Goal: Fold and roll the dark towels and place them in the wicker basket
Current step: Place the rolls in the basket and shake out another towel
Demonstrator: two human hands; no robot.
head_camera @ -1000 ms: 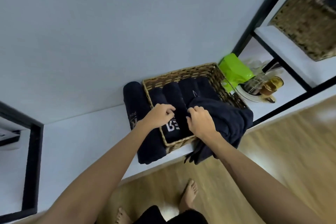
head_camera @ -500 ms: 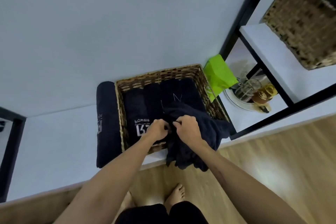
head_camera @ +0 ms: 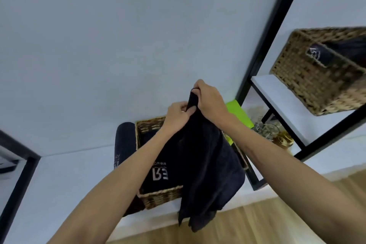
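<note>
You're now lifting loose dark terry towel up off woven wicker basket, was draped on rim. Both hands pinching top edge: left hand, right hand. Cloth hanging unfolded above basket; folding prob. next.

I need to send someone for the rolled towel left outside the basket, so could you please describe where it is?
Find the rectangular woven wicker basket on the long white shelf against the wall. The rolled dark navy towel lies on the shelf beside the basket's left wall. Unlike the other dark towels, it is neither inside the basket nor held up.
</note>
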